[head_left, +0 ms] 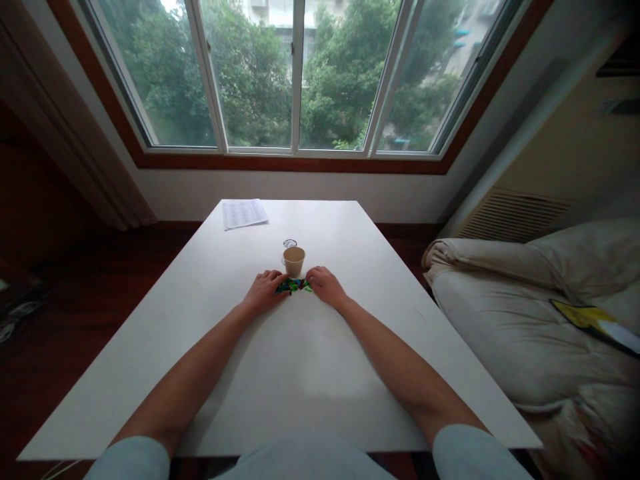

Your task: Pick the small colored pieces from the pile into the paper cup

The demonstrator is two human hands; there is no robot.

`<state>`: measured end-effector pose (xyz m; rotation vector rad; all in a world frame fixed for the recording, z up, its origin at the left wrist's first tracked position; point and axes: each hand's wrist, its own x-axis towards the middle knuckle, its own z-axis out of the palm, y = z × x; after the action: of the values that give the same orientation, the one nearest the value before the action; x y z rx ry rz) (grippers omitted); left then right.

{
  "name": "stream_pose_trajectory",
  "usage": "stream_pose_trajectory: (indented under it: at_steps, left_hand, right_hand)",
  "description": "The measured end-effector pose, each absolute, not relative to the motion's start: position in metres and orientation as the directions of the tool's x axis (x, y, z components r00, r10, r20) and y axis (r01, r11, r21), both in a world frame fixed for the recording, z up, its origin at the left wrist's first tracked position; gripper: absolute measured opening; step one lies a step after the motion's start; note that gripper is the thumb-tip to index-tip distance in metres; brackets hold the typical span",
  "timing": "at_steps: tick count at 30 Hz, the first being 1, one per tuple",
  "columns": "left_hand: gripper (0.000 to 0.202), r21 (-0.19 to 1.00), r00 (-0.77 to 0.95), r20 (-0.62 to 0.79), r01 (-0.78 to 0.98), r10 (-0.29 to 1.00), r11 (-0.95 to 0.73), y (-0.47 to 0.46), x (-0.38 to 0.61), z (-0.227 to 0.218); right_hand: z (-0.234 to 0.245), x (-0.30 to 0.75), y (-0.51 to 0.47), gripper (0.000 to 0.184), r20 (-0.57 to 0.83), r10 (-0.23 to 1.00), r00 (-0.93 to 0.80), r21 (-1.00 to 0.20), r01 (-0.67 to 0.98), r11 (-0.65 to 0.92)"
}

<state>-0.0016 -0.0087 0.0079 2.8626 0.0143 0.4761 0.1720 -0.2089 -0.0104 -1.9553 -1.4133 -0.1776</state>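
A pile of small shiny pieces (293, 286), green, blue and some red, lies on the white table between my hands; their exact kind is too small to make out. On the pile's left side rests my left hand (265, 289), fingers apart and thumb side against the pieces. My right hand (324, 283) is at the right edge of the pile, its fingers bent inward and touching or nearly touching the pieces. Just behind the pile, a light brown paper cup (295, 262) stands upright, and its inside bottom is hidden.
Behind the cup lies a small dark-lined loop-shaped thing (290, 243), perhaps a wire or cord. Printed paper sheets (245, 213) lie at the far left corner of the white table (300, 373). A sofa (500, 313) stands to the right, and a window is beyond the table.
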Motion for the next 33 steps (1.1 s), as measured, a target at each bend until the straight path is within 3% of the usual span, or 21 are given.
stream_pose_trajectory:
  at_steps: [6, 16, 33]
  left_hand:
    - [0.044, 0.275, 0.939, 0.339, -0.044, 0.054, -0.960, -0.002, -0.003, 0.007]
    - [0.029, 0.402, 0.883, 0.442, -0.038, 0.157, -0.915, 0.004, -0.005, 0.003]
    - [0.025, 0.445, 0.895, 0.404, -0.013, 0.188, -0.896, 0.002, -0.006, 0.006]
  right_hand:
    - [-0.010, 0.171, -0.212, 0.026, 0.513, 0.782, 0.355, -0.412, 0.901, -0.139]
    - [-0.011, 0.171, -0.212, 0.017, 0.472, 0.818, 0.330, -0.346, 0.922, -0.172]
    - [-0.008, 0.170, -0.214, 0.010, 0.489, 0.804, 0.338, -0.378, 0.913, -0.154]
